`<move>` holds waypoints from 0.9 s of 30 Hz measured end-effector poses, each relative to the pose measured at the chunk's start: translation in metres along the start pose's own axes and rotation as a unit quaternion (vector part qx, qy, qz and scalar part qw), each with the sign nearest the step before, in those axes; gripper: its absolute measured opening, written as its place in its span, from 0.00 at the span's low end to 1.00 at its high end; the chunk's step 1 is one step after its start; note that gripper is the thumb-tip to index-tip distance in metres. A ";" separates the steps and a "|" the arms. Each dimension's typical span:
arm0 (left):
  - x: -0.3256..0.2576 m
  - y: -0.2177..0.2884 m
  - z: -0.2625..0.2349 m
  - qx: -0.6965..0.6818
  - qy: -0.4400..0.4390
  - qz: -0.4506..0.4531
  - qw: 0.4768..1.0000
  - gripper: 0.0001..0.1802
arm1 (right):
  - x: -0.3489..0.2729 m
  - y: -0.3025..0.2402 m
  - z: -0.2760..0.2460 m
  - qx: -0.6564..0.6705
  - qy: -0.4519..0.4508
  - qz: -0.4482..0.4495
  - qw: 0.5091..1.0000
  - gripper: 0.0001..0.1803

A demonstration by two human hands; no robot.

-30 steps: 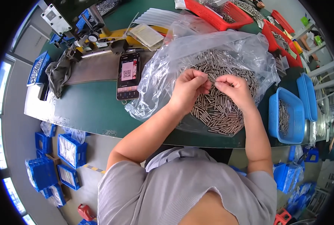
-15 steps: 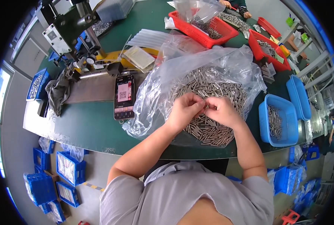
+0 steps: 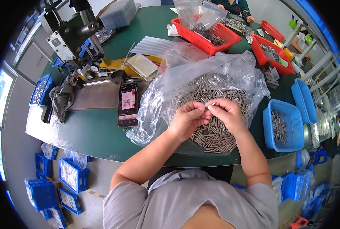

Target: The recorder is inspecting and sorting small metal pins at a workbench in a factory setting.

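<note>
A small metal pin (image 3: 211, 105) shows between my hands, above a heap of similar grey pins (image 3: 215, 140). My right hand (image 3: 230, 114) pinches it between thumb and forefinger. The fingertips of my left hand (image 3: 186, 121) meet it at its lower end, thumb and fingers pressed together. Part of the pin is hidden by the fingertips. The heap lies on and inside a clear plastic bag (image 3: 154, 110) spread open on the green table (image 3: 89, 131).
Left of the bag lies a phone (image 3: 128, 105), beside a bench press (image 3: 68, 42) with a grey rag (image 3: 61, 97). Blue baskets (image 3: 283, 124) holding pins stand at right. Red baskets (image 3: 231, 37) of parts sit farther back, near another person's hand (image 3: 250, 19).
The pin between my fingertips has come into clearer sight, tilted up toward the right. My left fingers have spread slightly below it. The whole view has shifted a little.
</note>
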State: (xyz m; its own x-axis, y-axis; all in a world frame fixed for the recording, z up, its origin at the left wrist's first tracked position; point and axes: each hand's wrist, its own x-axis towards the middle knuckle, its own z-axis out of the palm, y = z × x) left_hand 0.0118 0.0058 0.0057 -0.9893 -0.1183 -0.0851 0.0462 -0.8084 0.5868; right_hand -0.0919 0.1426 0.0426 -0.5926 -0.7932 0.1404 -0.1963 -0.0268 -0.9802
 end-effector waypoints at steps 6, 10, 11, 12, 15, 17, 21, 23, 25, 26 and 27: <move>0.006 0.004 -0.004 -0.049 -0.028 0.010 0.998 0.06 | 0.001 -0.013 0.009 -0.010 0.045 0.030 0.998 0.12; 0.005 0.001 -0.003 -0.041 -0.002 0.008 0.999 0.05 | 0.001 -0.002 0.010 0.007 0.047 0.034 0.998 0.12; 0.005 0.001 -0.003 -0.038 0.003 0.009 0.999 0.05 | 0.001 0.002 0.010 0.008 0.049 0.019 0.999 0.12; 0.005 0.001 -0.003 -0.035 0.007 0.010 0.999 0.05 | 0.001 0.004 0.011 0.008 0.051 0.003 0.999 0.12; 0.004 0.002 0.000 -0.037 0.027 0.009 0.999 0.04 | 0.000 0.002 0.012 -0.031 0.056 -0.004 0.998 0.12; 0.002 0.003 0.002 -0.035 0.025 0.012 0.999 0.04 | 0.000 0.003 0.014 -0.024 0.059 -0.001 0.998 0.12; 0.000 0.003 -0.001 -0.021 0.015 0.029 0.999 0.04 | 0.000 0.003 0.017 -0.031 0.056 0.003 0.998 0.12; 0.000 0.001 -0.001 0.004 0.026 0.050 0.998 0.04 | 0.000 0.000 0.020 -0.056 0.065 -0.009 0.996 0.12; 0.001 -0.004 -0.002 0.013 0.044 0.054 0.997 0.03 | -0.004 0.002 0.022 -0.073 0.082 -0.008 0.994 0.12; 0.001 -0.005 0.000 0.001 0.034 0.053 0.998 0.03 | -0.004 0.006 0.021 -0.033 0.081 -0.001 0.996 0.12; 0.001 -0.004 0.001 -0.012 0.024 0.052 0.998 0.03 | -0.003 0.010 0.019 0.000 0.078 0.007 0.997 0.12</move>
State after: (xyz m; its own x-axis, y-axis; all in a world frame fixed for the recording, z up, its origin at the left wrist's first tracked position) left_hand 0.0104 0.0094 0.0038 -0.9714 -0.2285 -0.0639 0.1512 -0.8038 0.5754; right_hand -0.0776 0.1336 0.0294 -0.7092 -0.6897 0.1460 -0.1871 -0.0156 -0.9822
